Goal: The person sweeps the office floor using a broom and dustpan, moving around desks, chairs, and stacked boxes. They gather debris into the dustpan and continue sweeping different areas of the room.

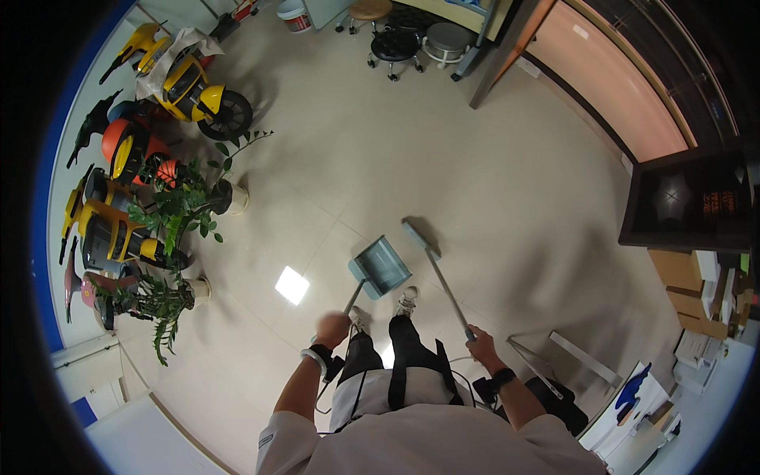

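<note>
My left hand (333,328) grips the handle of a grey-blue long-handled dustpan (383,266), slightly blurred. The pan rests on the tiled floor just ahead of my shoes, and a toothed comb edge shows along its handle side. In my right hand (483,344) is the handle of a broom (442,276). Its narrow grey broom head (421,237) lies on the floor to the right of the dustpan, apart from it. Whether any debris lies in the pan is too small to tell.
Scooters (190,89) and potted plants (230,197) line the left side. Wheeled stools (396,46) and a white bucket (294,16) stand at the far end. On the right are a dark display panel (683,202), cardboard boxes (677,270) and a chair (549,395).
</note>
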### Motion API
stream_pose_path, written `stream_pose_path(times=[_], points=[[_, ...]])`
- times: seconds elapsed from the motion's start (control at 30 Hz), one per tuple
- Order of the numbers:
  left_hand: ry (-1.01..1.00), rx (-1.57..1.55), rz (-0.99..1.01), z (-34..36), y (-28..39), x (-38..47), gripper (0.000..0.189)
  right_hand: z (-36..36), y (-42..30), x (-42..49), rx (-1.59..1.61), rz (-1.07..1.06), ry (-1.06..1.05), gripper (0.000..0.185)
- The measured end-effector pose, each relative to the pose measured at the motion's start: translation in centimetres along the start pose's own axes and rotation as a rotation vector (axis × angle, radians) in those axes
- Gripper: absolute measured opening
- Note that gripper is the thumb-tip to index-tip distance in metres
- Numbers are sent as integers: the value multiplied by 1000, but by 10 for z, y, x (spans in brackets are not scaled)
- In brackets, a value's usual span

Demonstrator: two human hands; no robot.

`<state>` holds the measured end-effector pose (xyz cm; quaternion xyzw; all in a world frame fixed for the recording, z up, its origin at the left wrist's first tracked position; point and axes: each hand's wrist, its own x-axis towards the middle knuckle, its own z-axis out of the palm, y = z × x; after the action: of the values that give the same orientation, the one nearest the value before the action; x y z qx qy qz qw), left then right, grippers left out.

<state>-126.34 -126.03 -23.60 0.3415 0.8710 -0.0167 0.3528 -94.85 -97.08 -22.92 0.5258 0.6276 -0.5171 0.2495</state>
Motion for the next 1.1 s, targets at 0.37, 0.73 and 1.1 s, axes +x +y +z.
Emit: stream_pose_path(times=[0.37, 0.73, 1.1], points=[[160, -139, 135, -4, -36, 23, 19, 91, -32, 17, -67, -109, 385, 22], [75, -312, 114, -56, -45, 38, 16, 144, -80, -38, 504, 143, 135, 48], [44, -302, 101, -68, -74, 44, 14, 215, -108, 4, -4, -56, 301, 20]])
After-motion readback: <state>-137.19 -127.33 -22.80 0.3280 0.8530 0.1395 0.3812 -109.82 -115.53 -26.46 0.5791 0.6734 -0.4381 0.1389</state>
